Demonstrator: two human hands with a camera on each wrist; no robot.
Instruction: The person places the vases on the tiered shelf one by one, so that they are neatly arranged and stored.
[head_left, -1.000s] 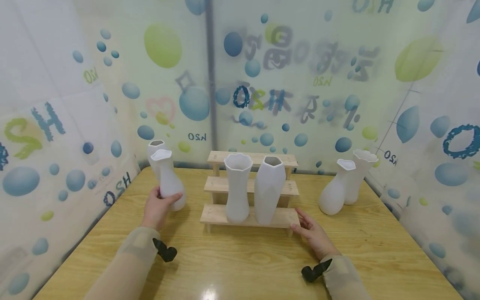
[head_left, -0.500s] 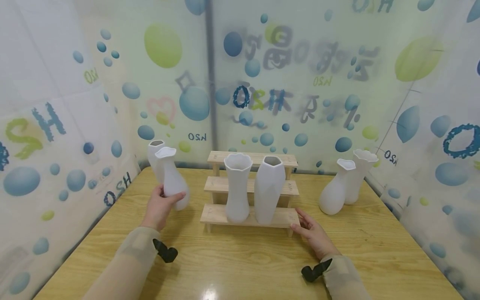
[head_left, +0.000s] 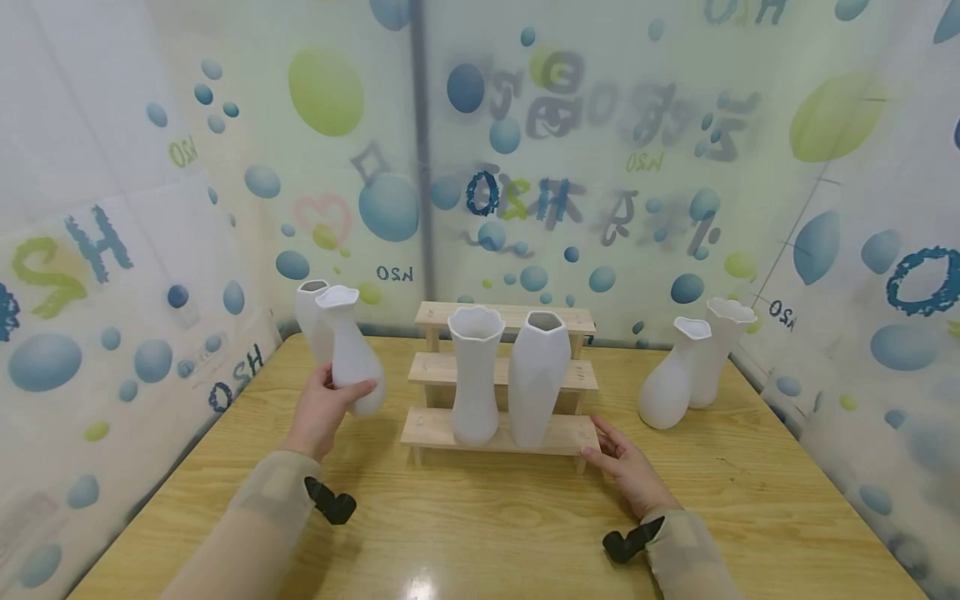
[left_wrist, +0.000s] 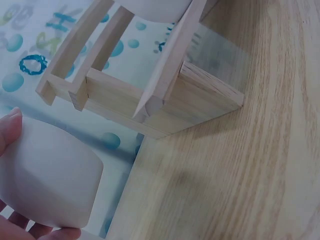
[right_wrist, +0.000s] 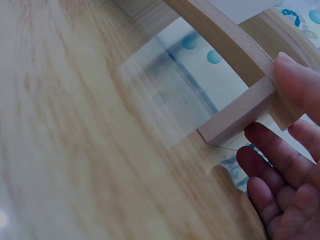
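Note:
A white vase with a wavy lip and narrow neck (head_left: 358, 358) is in my left hand (head_left: 321, 410), gripped around its lower body. In the left wrist view its base (left_wrist: 55, 175) appears raised off the table. My right hand (head_left: 626, 467) holds the right end of the lowest shelf on a three-step wooden stand (head_left: 431, 427). The thumb lies at the shelf's front edge in the right wrist view, the fingers beside its end. On that lowest shelf stand a fluted white vase (head_left: 476, 375) and a faceted white vase (head_left: 538, 379), side by side.
Behind the held vase stands another faceted white vase (head_left: 310, 321), partly hidden. Farther right on the wooden table (head_left: 480, 525) are a round-bellied white vase (head_left: 666, 387) and a fluted one (head_left: 716, 350) behind it. Patterned curtains (head_left: 525, 167) enclose the table's back and sides.
My left hand has shifted the held vase a little to the right and slightly up, and the vase has tilted less. The right hand stays at the stand's end.

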